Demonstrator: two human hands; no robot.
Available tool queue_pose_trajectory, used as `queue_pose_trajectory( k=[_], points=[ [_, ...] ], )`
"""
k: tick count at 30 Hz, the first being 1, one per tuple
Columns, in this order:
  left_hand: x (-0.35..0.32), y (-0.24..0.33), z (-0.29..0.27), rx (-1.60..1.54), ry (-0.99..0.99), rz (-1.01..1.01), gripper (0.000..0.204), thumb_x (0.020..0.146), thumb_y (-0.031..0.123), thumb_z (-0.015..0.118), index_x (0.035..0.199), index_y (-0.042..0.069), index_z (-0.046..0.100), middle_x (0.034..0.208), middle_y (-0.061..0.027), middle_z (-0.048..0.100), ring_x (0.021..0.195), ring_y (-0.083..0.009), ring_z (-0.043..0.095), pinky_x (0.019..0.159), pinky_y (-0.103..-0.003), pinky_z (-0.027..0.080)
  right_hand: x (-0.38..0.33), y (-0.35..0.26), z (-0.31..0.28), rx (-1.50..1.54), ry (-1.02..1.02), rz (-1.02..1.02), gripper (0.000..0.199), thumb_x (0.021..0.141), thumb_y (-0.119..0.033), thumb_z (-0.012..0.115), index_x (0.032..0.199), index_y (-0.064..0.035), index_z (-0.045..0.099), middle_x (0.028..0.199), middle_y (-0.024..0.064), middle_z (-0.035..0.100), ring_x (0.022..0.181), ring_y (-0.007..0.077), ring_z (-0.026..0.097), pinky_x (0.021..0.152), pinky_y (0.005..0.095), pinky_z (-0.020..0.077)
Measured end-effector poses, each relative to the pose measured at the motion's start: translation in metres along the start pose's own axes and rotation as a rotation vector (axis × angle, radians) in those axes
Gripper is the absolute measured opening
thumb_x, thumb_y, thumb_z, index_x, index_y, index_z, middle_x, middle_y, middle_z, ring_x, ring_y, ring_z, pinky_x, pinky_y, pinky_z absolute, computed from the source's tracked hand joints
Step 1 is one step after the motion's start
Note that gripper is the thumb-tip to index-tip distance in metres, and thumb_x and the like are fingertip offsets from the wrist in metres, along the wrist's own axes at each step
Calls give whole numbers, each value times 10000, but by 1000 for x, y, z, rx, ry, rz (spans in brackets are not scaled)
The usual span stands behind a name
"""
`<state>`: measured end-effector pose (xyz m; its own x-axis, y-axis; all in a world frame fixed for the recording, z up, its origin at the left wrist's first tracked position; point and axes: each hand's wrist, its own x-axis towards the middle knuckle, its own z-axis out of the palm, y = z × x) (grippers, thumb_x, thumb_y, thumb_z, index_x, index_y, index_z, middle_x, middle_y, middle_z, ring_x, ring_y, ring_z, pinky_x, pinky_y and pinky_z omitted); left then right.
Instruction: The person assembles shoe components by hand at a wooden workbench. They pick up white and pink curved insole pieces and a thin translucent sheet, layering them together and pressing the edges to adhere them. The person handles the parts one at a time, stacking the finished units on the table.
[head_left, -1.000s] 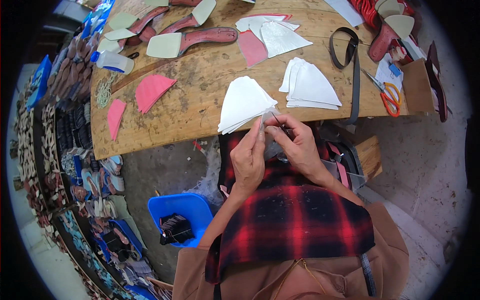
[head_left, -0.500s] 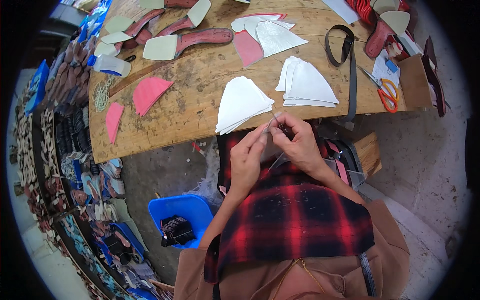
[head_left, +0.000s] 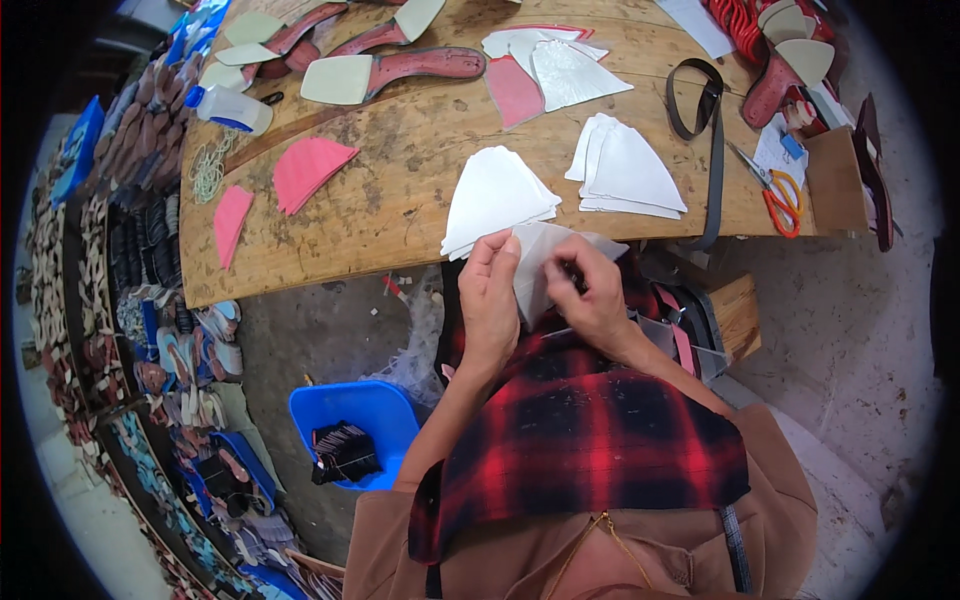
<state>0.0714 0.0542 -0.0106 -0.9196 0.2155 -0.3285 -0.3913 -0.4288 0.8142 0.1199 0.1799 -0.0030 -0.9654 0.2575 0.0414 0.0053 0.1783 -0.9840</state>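
My left hand (head_left: 488, 298) pinches the upper edge of a thin whitish cut piece (head_left: 534, 265), which hangs over my lap at the table's front edge. My right hand (head_left: 600, 305) is curled in front of that piece, closed around a small dark tool (head_left: 573, 274); its working end is hidden. Just beyond my hands lies a stack of white curved pieces (head_left: 498, 195), with a second white stack (head_left: 632, 170) to its right. Farther left are a fanned pink stack (head_left: 310, 172) and a smaller pink piece (head_left: 231, 224).
Several red shoe forms with cream toes (head_left: 425, 72) lie at the back of the wooden table (head_left: 390, 215). Orange-handled scissors (head_left: 780, 205) and a black strap (head_left: 713, 170) are at right. A white bottle (head_left: 232, 108) stands back left; below is a blue bin (head_left: 310, 410).
My hands have moved apart from their pinch together. The whitish piece is now spread between them, its upper edge raised in my left hand. My right hand has curled closer to my lap.
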Motion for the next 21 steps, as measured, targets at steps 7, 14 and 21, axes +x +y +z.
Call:
queue_pose_trajectory(
  k=[7, 14, 21],
  points=[
    [1, 1, -13, 607, 18, 353, 205, 1023, 180, 542, 1086, -6, 598, 889, -69, 645, 765, -99, 557, 702, -267, 472, 9, -4, 4, 182, -100, 322, 272, 947, -243, 604, 808, -9, 589, 619, 34, 532, 587, 95, 496, 549, 285, 408],
    [32, 119, -62, 179, 402, 627, 175, 1030, 144, 512, 1085, -17, 553, 1009, -117, 648, 857, -158, 654, 772, -308, 531, -58, 86, -60, -582, -148, 406, 286, 825, -234, 564, 726, 35, 570, 695, 264, 586, 688, 438, 609, 629, 495, 447],
    [89, 71, -18, 1006, -145, 404, 266, 919, 128, 639, 1153, 15, 580, 999, -101, 658, 864, -241, 649, 729, -359, 508, -51, 47, -97, -801, -51, 375, 278, 923, -265, 609, 1098, -63, 535, 776, 233, 662, 803, 456, 638, 683, 524, 473]
  ],
)
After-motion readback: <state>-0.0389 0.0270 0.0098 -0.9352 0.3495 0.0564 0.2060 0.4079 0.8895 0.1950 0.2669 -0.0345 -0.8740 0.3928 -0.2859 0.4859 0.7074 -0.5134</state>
